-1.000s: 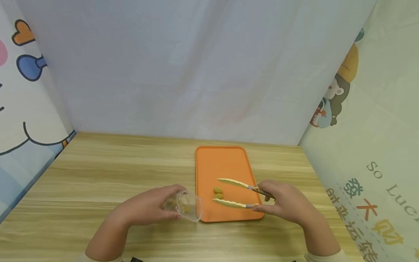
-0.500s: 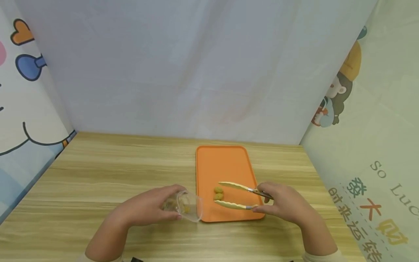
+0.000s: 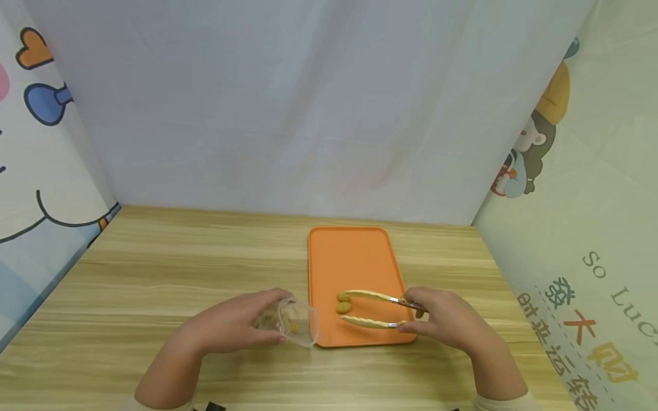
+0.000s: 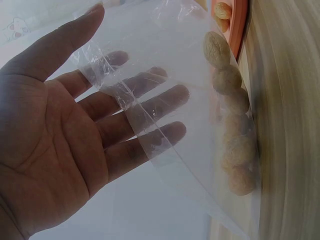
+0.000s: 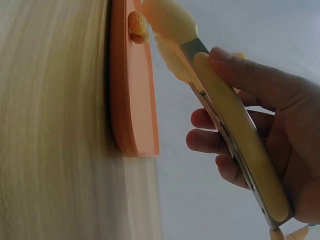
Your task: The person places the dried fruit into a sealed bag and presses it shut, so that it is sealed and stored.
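Held in the fingers (image 5: 207, 142): yellow-handled tongs (image 5: 245, 137). Left of the fingers: brown lumps (image 5: 137, 23) on orange tray (image 5: 142, 95); farther left, worktop (image 5: 55, 120).

Far half of tray (image 3: 351, 257) passable; tongs (image 5: 242, 137) obstruct nearer half

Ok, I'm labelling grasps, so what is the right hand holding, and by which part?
The right hand holds the tongs by the handles, between thumb and fingers.
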The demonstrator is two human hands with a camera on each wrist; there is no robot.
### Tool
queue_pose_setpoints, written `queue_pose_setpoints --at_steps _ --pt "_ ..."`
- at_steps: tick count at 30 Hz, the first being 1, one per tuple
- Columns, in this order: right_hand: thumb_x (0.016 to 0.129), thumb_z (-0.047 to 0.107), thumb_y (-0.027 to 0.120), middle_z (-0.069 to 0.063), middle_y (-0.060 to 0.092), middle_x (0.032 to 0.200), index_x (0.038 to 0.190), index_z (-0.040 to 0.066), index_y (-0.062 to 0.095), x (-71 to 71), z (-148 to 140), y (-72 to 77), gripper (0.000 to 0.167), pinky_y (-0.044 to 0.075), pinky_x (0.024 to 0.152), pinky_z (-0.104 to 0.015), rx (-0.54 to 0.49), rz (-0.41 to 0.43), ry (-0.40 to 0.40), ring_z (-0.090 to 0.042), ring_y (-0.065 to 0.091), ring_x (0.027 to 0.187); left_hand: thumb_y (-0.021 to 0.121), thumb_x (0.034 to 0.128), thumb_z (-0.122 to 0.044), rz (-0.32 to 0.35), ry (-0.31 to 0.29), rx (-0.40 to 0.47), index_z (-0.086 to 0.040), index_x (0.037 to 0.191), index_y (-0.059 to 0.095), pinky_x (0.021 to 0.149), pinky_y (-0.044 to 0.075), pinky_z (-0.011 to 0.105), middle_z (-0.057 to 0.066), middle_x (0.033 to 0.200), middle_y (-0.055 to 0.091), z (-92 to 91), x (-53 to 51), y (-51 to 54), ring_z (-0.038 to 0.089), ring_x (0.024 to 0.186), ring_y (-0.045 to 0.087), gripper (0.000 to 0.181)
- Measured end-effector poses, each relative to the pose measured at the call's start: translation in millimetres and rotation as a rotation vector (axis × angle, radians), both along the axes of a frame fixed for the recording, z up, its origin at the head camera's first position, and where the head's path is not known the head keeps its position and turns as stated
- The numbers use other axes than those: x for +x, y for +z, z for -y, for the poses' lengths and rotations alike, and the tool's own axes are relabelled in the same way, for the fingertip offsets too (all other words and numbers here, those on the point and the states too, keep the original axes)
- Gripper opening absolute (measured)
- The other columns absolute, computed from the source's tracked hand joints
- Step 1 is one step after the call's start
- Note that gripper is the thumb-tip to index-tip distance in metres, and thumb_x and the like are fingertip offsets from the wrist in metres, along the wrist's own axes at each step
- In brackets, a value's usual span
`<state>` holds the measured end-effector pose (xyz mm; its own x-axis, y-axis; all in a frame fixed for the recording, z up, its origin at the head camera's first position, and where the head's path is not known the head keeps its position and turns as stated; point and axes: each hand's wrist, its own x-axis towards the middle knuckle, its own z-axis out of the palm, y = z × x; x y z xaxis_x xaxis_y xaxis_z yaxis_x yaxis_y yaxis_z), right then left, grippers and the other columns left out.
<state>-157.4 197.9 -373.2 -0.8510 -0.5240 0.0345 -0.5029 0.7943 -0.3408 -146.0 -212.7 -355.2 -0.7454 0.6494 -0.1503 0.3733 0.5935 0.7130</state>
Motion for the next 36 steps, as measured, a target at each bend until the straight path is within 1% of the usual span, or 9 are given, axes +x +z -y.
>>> queue_pose_setpoints --at_steps 3,6,15,19,21,26,31,36 --pt "0.079 0.048 0.077 0.013 0.067 0.096 0.103 0.031 0.062 0.1 0 -0.5 0.033 0.050 0.068 -0.027 -0.003 0.006 -0.005 -0.004 0.061 0.082 0.064 0.0873 -0.058 0.009 -0.002 0.004 -0.025 0.138 0.047 0.096 0.047 0.048 -0.007 0.117 0.061 -0.4 -0.3 0.6 0.016 0.109 0.058 0.063" --pt "0.079 0.050 0.076 0.012 0.068 0.094 0.103 0.029 0.063 0.1 0 -1.6 0.034 0.050 0.067 -0.027 -0.010 0.006 -0.003 -0.005 0.061 0.081 0.065 0.0873 -0.058 0.008 -0.003 0.004 -0.024 0.138 0.047 0.096 0.047 0.048 -0.007 0.117 0.061 -0.5 -0.1 1.0 0.016 0.109 0.058 0.063" --pt "0.080 0.049 0.076 0.012 0.067 0.092 0.103 0.024 0.065 3.3 -9 -5.9 0.035 0.050 0.067 -0.027 0.010 0.002 0.018 -0.006 0.061 0.080 0.065 0.0871 -0.058 -0.022 0.025 -0.009 -0.026 0.137 0.048 0.097 0.047 0.047 -0.008 0.117 0.061 -9.0 12.9 -2.4 0.014 0.111 0.057 0.061" --pt "0.081 0.051 0.074 0.012 0.067 0.092 0.102 0.023 0.066 5.9 -12 -6.2 0.036 0.050 0.067 -0.028 0.013 0.002 0.036 -0.006 0.062 0.080 0.065 0.0870 -0.058 -0.021 0.033 -0.002 -0.026 0.137 0.049 0.097 0.047 0.046 -0.010 0.115 0.061 -12.9 18.3 -3.7 0.014 0.109 0.058 0.061" --pt "0.081 0.050 0.074 0.012 0.067 0.091 0.102 0.022 0.066 7.0 -14 -6.7 0.035 0.050 0.067 -0.028 0.010 0.001 0.042 -0.006 0.061 0.079 0.065 0.0867 -0.059 -0.016 0.037 0.003 -0.029 0.136 0.048 0.096 0.047 0.047 -0.011 0.113 0.061 -14.7 20.9 -4.3 0.015 0.107 0.058 0.060" --pt "0.081 0.047 0.076 0.012 0.067 0.091 0.102 0.022 0.067 7.3 -18 -8.2 0.034 0.051 0.067 -0.027 0.002 -0.005 0.051 -0.007 0.062 0.079 0.065 0.0864 -0.058 -0.002 0.043 0.006 -0.035 0.133 0.048 0.096 0.047 0.047 -0.012 0.113 0.061 -19.3 22.3 -3.7 0.015 0.107 0.058 0.055" --pt "0.080 0.042 0.079 0.012 0.067 0.091 0.102 0.021 0.067 7.4 -21 -9.4 0.033 0.050 0.067 -0.027 -0.004 -0.021 0.065 -0.006 0.062 0.078 0.067 0.0872 -0.055 0.026 0.047 0.007 -0.032 0.135 0.047 0.096 0.047 0.047 -0.011 0.113 0.061 -23.9 23.3 -3.4 0.016 0.106 0.059 0.057" --pt "0.077 0.040 0.081 0.013 0.065 0.087 0.098 0.022 0.065 7.6 -23 -10.9 0.032 0.048 0.065 -0.025 -0.009 -0.041 0.075 -0.006 0.059 0.074 0.067 0.0868 -0.056 0.021 0.051 0.003 -0.029 0.136 0.048 0.096 0.047 0.048 -0.013 0.113 0.060 -28.6 25.2 -2.2 0.016 0.106 0.059 0.059"
